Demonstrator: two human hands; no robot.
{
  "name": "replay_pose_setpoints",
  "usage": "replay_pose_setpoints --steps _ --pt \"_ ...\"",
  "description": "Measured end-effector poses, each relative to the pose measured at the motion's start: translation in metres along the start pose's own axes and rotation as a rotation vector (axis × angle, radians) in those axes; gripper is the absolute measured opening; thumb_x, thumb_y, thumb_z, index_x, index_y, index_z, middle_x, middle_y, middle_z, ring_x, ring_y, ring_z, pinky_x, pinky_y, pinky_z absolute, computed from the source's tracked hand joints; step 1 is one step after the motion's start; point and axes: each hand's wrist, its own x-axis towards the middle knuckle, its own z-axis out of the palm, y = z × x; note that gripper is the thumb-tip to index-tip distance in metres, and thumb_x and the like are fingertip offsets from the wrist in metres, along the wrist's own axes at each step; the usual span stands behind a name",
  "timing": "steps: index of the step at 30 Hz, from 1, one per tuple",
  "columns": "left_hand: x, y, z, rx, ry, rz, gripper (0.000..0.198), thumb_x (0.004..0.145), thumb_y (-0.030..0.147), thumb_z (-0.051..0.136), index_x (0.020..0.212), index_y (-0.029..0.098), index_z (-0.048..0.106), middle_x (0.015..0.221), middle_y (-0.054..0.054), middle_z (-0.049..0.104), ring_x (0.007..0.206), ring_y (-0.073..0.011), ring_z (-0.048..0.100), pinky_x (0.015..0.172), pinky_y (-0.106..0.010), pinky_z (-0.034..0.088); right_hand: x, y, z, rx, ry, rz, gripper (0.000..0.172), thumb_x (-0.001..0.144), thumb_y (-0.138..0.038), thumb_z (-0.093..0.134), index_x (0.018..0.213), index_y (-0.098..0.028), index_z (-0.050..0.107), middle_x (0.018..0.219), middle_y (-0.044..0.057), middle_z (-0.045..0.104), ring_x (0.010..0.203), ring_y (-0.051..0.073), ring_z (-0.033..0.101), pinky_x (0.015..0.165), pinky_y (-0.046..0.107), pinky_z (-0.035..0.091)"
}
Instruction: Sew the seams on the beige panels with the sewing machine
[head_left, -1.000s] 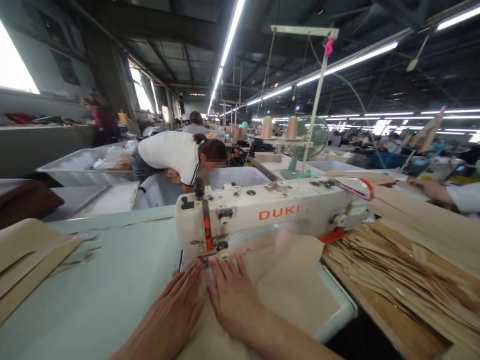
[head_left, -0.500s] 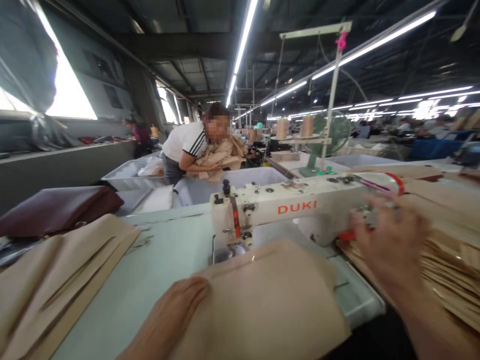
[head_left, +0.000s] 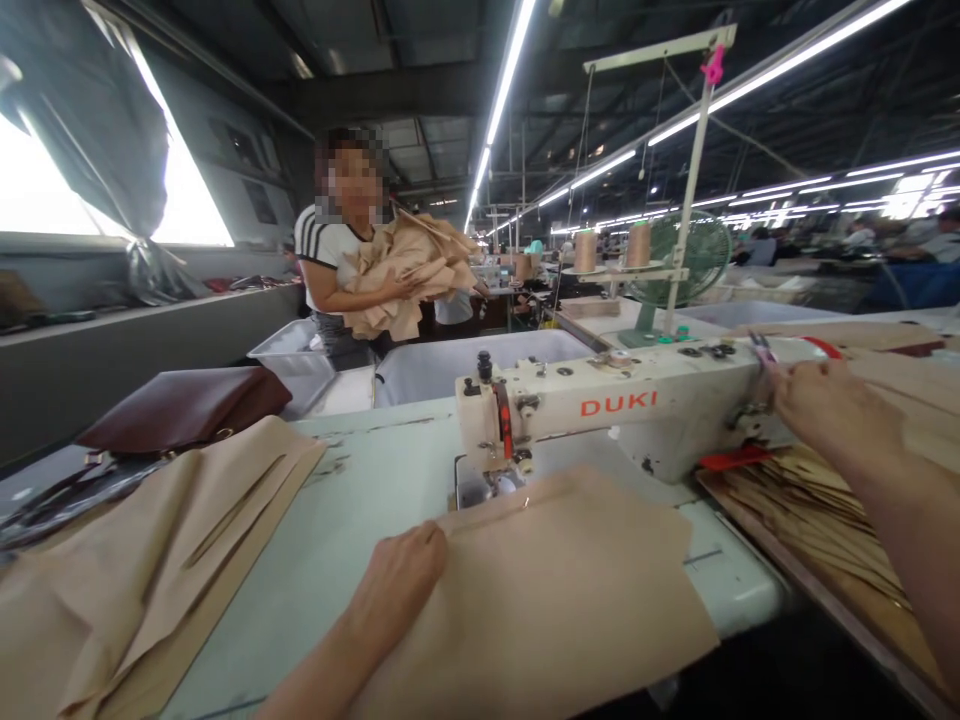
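A tan, leather-like panel point(head_left: 555, 590) lies over the front of the table, its far edge by the needle end of a white sewing machine point(head_left: 555, 410) marked DUKI. My left hand point(head_left: 409, 570) is closed on the panel's left edge, fingers curled. At the machine's right end, my right hand point(head_left: 836, 410) has its fingers closed around a slim, purplish tool point(head_left: 763, 350); its exact kind is too small to make out. Below that arm sits a stack of tan pieces point(head_left: 817, 520).
More tan pieces point(head_left: 187, 530) lie on the table's left, beside a dark red bag point(head_left: 184, 410). Behind the table is a pale bin point(head_left: 480, 352). A co-worker point(head_left: 330, 260) stands there holding a tan bundle point(head_left: 412, 265). Thread spools point(head_left: 639, 245) and a green fan point(head_left: 694, 255) stand behind the machine.
My right hand's fingers have closed on the purplish tool, which lay on the machine top and is now tilted up. The co-worker has straightened up, lifting the tan bundle. The view has shifted left.
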Motion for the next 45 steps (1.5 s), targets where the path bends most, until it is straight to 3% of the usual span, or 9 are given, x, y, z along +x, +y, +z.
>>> replay_pose_setpoints --steps 8,12,15,18,23,31,36,40,45 --pt "-0.006 -0.006 -0.003 -0.052 0.079 -0.082 0.023 0.102 0.022 0.031 0.095 0.022 0.054 0.095 -0.003 0.064 0.083 -0.0193 0.067 0.069 -0.030 0.044 0.012 -0.023 -0.026 -0.184 -0.065 0.172 0.067 0.100 -0.050 0.017 0.123 -0.001 0.057 0.106 0.037 0.060 0.103 0.048 0.060 0.077 0.059 0.042" --pt "-0.010 -0.008 -0.003 -0.109 0.110 -0.098 0.026 0.104 0.023 0.024 0.098 0.023 0.050 0.098 -0.002 0.061 0.081 -0.0170 0.067 0.069 -0.029 0.044 -0.078 -0.060 -0.021 -0.159 0.061 0.049 0.067 0.099 -0.059 0.018 0.096 -0.016 0.068 0.072 0.022 0.064 0.068 0.037 0.065 0.060 0.048 0.042" --pt "-0.012 -0.007 -0.002 -0.117 0.123 -0.112 0.027 0.104 0.022 0.022 0.098 0.023 0.048 0.101 -0.003 0.060 0.079 -0.0172 0.066 0.068 -0.029 0.044 -0.170 -0.119 0.005 0.190 -0.171 -0.327 0.049 0.102 -0.056 0.024 0.092 -0.026 0.062 0.068 0.006 0.068 0.059 0.027 0.066 0.053 0.035 0.040" --pt "-0.012 -0.007 0.000 -0.110 0.131 -0.120 0.027 0.104 0.024 0.021 0.099 0.023 0.048 0.102 -0.003 0.059 0.080 -0.0176 0.067 0.068 -0.030 0.044 -0.220 -0.165 0.024 0.350 -0.260 -0.364 0.048 0.104 -0.054 0.021 0.089 -0.025 0.057 0.070 0.002 0.070 0.065 0.026 0.069 0.052 0.032 0.040" --pt "-0.012 -0.008 0.004 -0.126 0.125 -0.121 0.028 0.103 0.026 0.020 0.099 0.022 0.047 0.103 -0.003 0.058 0.084 -0.0196 0.067 0.067 -0.031 0.044 -0.205 -0.154 0.018 0.364 -0.149 -0.249 0.043 0.100 -0.060 0.034 0.094 -0.026 0.059 0.072 0.000 0.070 0.068 0.026 0.069 0.057 0.031 0.041" --pt "-0.011 -0.008 0.005 -0.188 0.125 -0.138 0.028 0.102 0.030 0.021 0.102 0.021 0.048 0.108 -0.005 0.057 0.081 -0.0224 0.066 0.066 -0.033 0.043 -0.188 -0.080 -0.019 0.157 -0.033 -0.502 0.039 0.105 -0.045 0.033 0.117 -0.020 0.061 0.101 0.007 0.073 0.084 0.024 0.071 0.069 0.032 0.048" --pt "-0.010 0.000 0.004 -0.182 0.155 -0.102 0.026 0.103 0.027 0.021 0.102 0.022 0.047 0.109 -0.005 0.057 0.085 -0.0210 0.066 0.067 -0.031 0.046 -0.217 -0.130 -0.001 0.288 -0.204 -0.759 0.041 0.107 -0.038 0.025 0.116 -0.019 0.060 0.097 0.006 0.072 0.082 0.019 0.070 0.068 0.029 0.049" --pt "-0.004 0.017 0.005 -0.201 0.189 -0.028 0.023 0.103 0.023 0.024 0.102 0.021 0.047 0.109 -0.006 0.057 0.081 -0.0190 0.067 0.066 -0.030 0.049 -0.235 -0.180 0.025 0.236 -0.328 -0.680 0.031 0.105 -0.039 0.036 0.094 -0.021 0.059 0.085 0.002 0.068 0.069 0.021 0.067 0.059 0.029 0.043" --pt "-0.001 0.033 0.012 -0.242 0.231 0.055 0.024 0.102 0.020 0.024 0.099 0.022 0.047 0.103 -0.006 0.058 0.081 -0.0186 0.068 0.066 -0.028 0.053 -0.238 -0.198 0.043 0.305 -0.400 -0.670 0.016 0.100 -0.035 0.051 0.093 -0.021 0.059 0.090 0.000 0.067 0.077 0.019 0.066 0.064 0.028 0.041"
